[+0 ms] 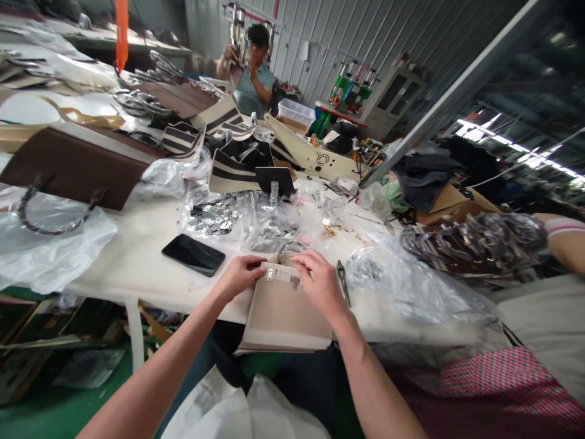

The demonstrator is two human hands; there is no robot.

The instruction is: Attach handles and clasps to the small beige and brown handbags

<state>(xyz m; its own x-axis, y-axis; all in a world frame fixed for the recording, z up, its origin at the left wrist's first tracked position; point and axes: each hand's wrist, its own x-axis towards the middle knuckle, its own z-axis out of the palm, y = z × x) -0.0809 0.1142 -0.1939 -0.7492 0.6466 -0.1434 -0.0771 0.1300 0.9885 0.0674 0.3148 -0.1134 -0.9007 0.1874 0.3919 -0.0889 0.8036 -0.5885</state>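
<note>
A beige leather bag panel (287, 317) lies over the table's front edge, its lower part above my lap. My left hand (244, 273) is closed on the panel's top left corner, thumb and fingers pinching the edge. Near the top right edge my right hand (317, 280) is closed in a pinch; what sits between its fingertips is hidden. Two small silver metal plates show along the panel's top: one plate (270, 274) by my left fingertips, the other (294, 280) under my right fingers. A curved bag handle (291, 246) rises just behind the top edge.
Pliers (343, 283) lie right of my right hand, a black phone (194, 254) to the left. Plastic bags hold small metal pieces (214, 218) ahead. A brown handbag (75, 161) lies left, wrapped handles (470, 244) right. A person (256, 82) sits across; another's arm (567, 241) is at right.
</note>
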